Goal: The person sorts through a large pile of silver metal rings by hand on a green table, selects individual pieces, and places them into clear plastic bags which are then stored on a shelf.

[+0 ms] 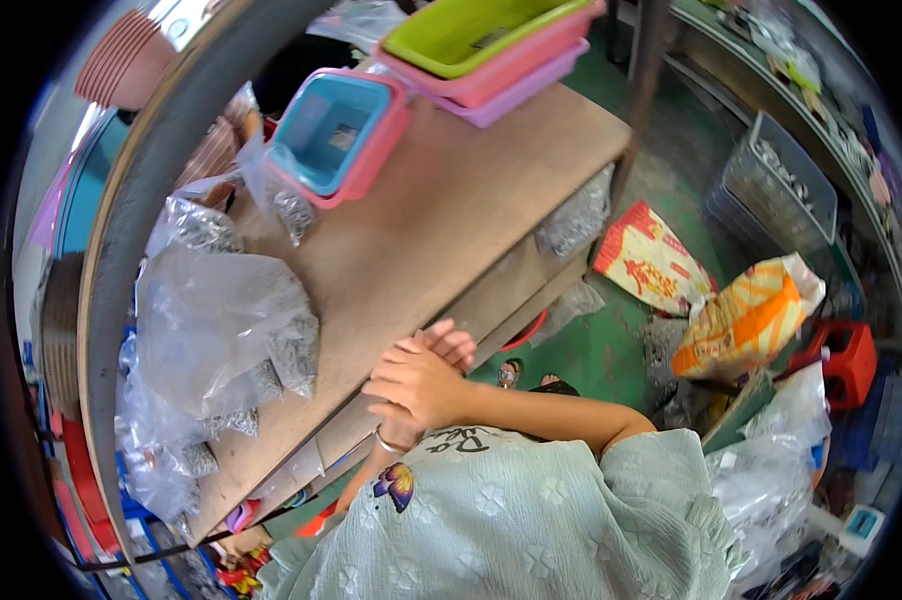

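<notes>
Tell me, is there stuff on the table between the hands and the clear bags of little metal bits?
Nothing visible. The clasped hands rest at the wooden table edge, and only bare tabletop lies between them and the clear bags.

Wooden table with bins, bags

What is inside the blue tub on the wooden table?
The blue tub, nested in a pink tub, shows a small pale label or slip on its floor. The near wall hides part of the bottom.
</notes>
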Demonstrator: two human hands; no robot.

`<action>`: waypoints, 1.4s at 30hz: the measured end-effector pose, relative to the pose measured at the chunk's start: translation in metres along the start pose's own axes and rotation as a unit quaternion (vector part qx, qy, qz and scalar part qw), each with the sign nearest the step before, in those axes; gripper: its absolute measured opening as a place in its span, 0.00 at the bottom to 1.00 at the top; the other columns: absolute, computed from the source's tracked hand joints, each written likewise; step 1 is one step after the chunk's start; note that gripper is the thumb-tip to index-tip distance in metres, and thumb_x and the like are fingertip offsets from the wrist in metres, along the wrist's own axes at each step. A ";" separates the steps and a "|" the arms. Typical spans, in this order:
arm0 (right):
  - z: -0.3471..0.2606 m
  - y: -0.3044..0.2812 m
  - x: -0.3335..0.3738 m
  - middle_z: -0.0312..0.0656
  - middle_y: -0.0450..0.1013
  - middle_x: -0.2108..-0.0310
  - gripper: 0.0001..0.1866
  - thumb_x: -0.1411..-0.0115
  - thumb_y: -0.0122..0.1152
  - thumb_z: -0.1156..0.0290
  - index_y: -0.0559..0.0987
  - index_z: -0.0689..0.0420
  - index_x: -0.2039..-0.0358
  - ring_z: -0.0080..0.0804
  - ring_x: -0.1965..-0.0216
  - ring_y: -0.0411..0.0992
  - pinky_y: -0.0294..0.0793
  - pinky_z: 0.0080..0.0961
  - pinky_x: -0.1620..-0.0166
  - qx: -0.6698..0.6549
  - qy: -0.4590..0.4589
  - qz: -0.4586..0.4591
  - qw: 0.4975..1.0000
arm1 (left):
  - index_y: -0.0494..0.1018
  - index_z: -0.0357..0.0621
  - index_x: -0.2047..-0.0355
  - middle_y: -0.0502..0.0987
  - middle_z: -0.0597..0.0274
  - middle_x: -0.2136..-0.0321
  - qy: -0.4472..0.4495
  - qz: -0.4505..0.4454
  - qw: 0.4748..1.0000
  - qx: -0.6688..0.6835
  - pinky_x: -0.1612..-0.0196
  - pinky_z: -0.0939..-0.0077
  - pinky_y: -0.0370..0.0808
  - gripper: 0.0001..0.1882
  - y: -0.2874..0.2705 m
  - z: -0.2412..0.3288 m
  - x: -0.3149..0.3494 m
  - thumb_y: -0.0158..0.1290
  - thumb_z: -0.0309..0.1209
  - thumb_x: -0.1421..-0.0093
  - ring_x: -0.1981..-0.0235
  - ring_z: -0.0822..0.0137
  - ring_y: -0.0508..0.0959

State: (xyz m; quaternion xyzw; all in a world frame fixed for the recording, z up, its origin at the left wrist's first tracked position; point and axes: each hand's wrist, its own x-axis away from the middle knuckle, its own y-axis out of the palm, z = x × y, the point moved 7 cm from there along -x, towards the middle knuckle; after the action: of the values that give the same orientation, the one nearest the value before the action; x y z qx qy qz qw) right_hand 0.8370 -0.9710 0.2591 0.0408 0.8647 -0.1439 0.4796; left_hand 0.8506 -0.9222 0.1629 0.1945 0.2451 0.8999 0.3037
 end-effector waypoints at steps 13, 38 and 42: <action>-0.013 -0.036 0.063 0.38 0.67 0.82 0.06 0.54 0.54 0.74 0.72 0.58 0.84 0.34 0.75 0.65 0.61 0.34 0.67 -0.023 0.070 0.053 0.996 | 0.56 0.38 0.44 0.60 0.55 0.44 -0.163 0.027 0.969 0.184 0.40 0.66 0.55 0.24 0.060 -0.051 0.039 0.39 0.36 0.37 0.42 0.63 0.58; 0.402 -0.123 0.327 0.42 0.74 0.72 0.11 0.47 0.57 0.65 0.76 0.60 0.70 0.40 0.66 0.72 0.70 0.35 0.58 0.215 0.574 0.399 0.682 | 0.62 0.40 0.49 0.62 0.54 0.48 -0.122 0.347 0.921 0.127 0.41 0.60 0.56 0.18 -0.139 -0.072 0.165 0.42 0.32 0.38 0.43 0.55 0.60; 0.403 -0.098 0.345 0.39 0.73 0.66 0.05 0.43 0.51 0.69 0.71 0.55 0.67 0.38 0.62 0.71 0.69 0.37 0.57 -0.255 0.479 0.566 0.620 | 0.62 0.40 0.50 0.65 0.55 0.51 -0.139 0.354 0.918 0.115 0.42 0.63 0.58 0.17 -0.135 -0.066 0.161 0.42 0.32 0.38 0.45 0.56 0.62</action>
State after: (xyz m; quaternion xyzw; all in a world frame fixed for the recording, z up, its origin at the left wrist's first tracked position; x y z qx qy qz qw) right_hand 0.9613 -1.2039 -0.2112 0.4613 0.7799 0.4223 -0.0249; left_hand 0.7590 -0.7464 0.0667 0.4251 0.2178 0.8781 -0.0283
